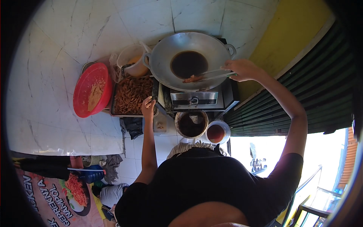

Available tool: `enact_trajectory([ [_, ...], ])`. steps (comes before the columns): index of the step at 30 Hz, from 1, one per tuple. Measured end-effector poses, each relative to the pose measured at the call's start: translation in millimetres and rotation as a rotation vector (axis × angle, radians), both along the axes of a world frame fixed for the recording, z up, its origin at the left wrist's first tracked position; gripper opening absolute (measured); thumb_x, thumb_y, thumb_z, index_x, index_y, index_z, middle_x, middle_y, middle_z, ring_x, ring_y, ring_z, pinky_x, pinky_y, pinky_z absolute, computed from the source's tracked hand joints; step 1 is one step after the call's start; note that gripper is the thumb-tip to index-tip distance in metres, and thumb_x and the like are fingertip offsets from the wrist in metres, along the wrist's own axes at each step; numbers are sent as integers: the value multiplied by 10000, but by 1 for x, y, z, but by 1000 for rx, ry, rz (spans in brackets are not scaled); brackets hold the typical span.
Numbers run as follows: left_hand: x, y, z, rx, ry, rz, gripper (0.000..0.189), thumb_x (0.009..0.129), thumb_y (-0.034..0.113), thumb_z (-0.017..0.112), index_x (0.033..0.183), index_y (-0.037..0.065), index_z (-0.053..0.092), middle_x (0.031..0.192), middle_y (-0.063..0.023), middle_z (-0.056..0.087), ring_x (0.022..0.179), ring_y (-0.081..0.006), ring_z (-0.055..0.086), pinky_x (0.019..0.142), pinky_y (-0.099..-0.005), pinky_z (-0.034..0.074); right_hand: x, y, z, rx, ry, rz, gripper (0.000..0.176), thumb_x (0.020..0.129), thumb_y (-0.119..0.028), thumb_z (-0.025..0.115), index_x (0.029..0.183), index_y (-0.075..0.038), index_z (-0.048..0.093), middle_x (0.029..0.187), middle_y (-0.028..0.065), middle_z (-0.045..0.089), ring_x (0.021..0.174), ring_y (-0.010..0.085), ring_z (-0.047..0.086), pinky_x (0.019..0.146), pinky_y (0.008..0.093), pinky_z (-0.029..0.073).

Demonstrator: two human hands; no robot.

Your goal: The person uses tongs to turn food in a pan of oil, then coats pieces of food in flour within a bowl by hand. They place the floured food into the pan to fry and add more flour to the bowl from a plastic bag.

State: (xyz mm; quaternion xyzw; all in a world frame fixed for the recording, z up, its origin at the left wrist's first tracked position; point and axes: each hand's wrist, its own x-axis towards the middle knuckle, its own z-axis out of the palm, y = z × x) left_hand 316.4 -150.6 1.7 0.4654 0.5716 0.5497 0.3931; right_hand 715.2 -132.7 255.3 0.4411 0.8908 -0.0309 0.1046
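Observation:
My right hand [242, 70] grips metal tongs [217, 75] that reach over the near right side of a large wok [162, 56]. At their tips is a browned piece of food [192, 78], just in front of the dark oil [189, 65] in the wok's bottom. Beside the right edge of a tray [155, 89], my left hand [148, 106] has its fingers curled together. What they hold, if anything, is hidden. Brown fried strips [132, 94] fill that tray.
A stove [194, 99] carries the wok. Left of the wok stand a white bucket [128, 51] and a tilted red basin [107, 89] with crumbs. Below the stove are a pot of dark liquid [191, 125] and a small bucket of reddish liquid [216, 134]. Green corrugated shutter [287, 94] borders the right.

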Motion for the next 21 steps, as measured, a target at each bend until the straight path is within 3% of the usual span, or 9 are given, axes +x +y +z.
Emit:
enact_trajectory([
  [5,-3,4,-10,41,31,-5,372,737,259,640,1015,36,532,1032,-108,526,964,-231,497,789,-347,434,2,0,-3,58,74,38,427,680,-152,601,1091,-92,504,954,82,496,800,276,548,678,374,451],
  [13,-1,2,-7,23,18,13,376,738,263,638,1016,33,531,1040,-99,527,977,-244,494,815,-362,424,-1,-1,-2,10,-17,-29,439,686,-140,590,1109,-99,478,1023,61,486,815,257,544,699,364,448],
  [21,2,-37,-18,138,-16,165,351,777,224,602,1054,28,511,1042,-121,513,964,-189,492,818,-302,393,-8,13,17,95,99,-21,440,687,-132,599,1109,-96,482,1049,56,479,816,255,542,700,356,445],
])
